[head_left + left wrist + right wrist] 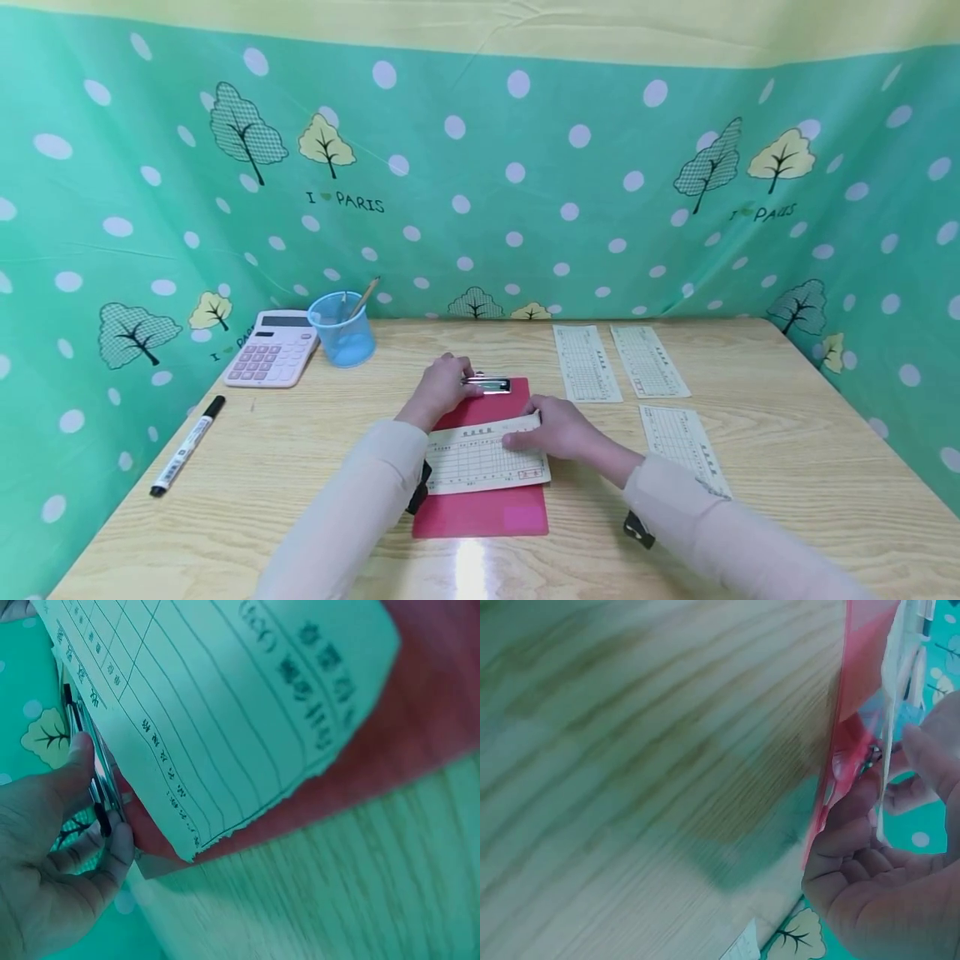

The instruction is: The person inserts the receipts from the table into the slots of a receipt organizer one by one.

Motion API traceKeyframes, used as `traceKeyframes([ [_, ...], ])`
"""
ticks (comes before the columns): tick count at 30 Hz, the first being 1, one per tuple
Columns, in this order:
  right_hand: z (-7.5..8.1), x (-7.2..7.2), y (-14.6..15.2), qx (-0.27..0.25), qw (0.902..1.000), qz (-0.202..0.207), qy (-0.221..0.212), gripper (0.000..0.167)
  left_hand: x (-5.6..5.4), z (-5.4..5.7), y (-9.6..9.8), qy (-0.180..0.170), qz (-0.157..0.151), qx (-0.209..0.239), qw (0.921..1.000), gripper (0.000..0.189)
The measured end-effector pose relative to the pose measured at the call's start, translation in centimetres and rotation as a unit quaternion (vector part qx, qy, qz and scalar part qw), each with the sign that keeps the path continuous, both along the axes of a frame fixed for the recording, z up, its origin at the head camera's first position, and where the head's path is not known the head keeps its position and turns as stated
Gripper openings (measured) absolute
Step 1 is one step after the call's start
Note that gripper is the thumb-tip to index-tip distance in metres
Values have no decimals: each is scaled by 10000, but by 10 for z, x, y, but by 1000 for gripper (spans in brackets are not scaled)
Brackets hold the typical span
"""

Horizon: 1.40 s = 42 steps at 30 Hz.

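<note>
A red clipboard [472,518] lies on the table, its metal clip [495,385] toward the far edge. My left hand [444,390] grips that clip; in the left wrist view the thumb and fingers pinch the clip [101,769] from both sides. A printed form slip [468,467] lies crosswise over the board below the clip. My right hand [561,429] holds the slip at its right end, thumb on top and fingers beneath. Seen edge-on in the right wrist view, the slip [887,727] stands a little off the board.
Several similar slips [587,364] lie on the right side of the table. At the back left are a pink calculator [273,350] and a blue mesh pencil cup [345,337]. A marker [187,447] lies at the left edge. Behind hangs a green dotted curtain [480,167].
</note>
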State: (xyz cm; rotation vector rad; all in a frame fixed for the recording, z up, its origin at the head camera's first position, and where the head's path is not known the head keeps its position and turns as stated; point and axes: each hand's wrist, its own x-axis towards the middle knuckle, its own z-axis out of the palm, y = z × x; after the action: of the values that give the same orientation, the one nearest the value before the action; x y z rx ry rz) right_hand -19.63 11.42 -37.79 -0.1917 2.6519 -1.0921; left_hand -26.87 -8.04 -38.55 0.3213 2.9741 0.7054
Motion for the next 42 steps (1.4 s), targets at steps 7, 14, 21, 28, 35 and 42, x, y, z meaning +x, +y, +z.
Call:
traceKeyframes([
  [7,-5,2,0,76,9999,62,-39,35,0,-3,-1,61,32,22,10000,28],
  [14,-10,6,-6,126,9995,249,169,32,2,-4,3,71,44,140,9999,27],
  [21,-12,6,-8,134,9996,161,200,34,0,-7,4,-17,184,325,9993,18],
  [28,-12,3,-7,148,9995,121,267,38,-6,-3,2,-93,221,398,9989,13],
  [35,-13,0,-7,271,9992,94,271,37,-7,2,-1,-163,189,483,9985,10],
  [42,-14,-7,-6,247,9991,23,336,41,-11,5,-1,-296,260,471,9981,13],
])
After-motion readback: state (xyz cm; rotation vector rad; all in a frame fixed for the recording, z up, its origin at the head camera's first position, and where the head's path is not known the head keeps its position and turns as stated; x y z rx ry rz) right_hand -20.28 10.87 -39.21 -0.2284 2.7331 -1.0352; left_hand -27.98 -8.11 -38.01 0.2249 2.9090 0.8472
